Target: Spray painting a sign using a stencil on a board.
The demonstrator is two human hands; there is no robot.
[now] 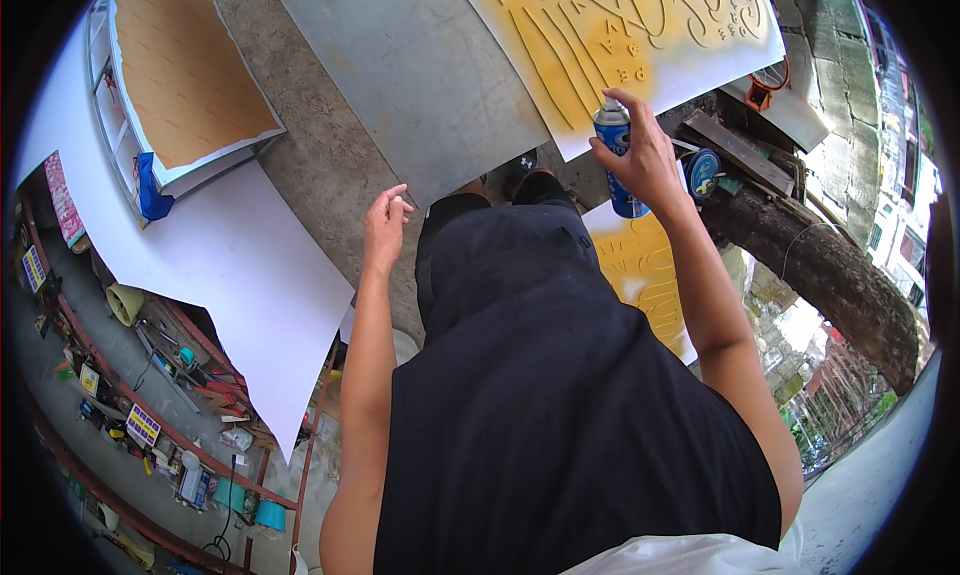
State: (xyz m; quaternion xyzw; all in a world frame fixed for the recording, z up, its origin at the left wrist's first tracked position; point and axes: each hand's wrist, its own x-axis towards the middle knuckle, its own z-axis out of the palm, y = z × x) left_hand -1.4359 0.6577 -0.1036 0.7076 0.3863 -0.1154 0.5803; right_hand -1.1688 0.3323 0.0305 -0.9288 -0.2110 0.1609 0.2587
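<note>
My right hand (655, 165) is wrapped round a blue spray can (613, 135), held upright with the index finger over its top. The can is beside the lower corner of a white sheet (705, 60) with raised lettering and lines, largely coated in yellow. Another yellow-coated sheet (645, 265) with raised shapes lies partly hidden behind my right forearm and body. My left hand (384, 227) hovers by the lower edge of a plain grey sheet (420, 95). Its fingers are loosely bent and apart, with nothing visible in them.
A brown panel (190, 70) with a pale rim stands at the upper left, with a blue cloth (152, 185) at its corner. Large white sheeting (230, 265) spreads below it. Cluttered shelves (180, 415) fill the lower left. A thick log (810, 255) and a round blue tin (702, 171) are at right.
</note>
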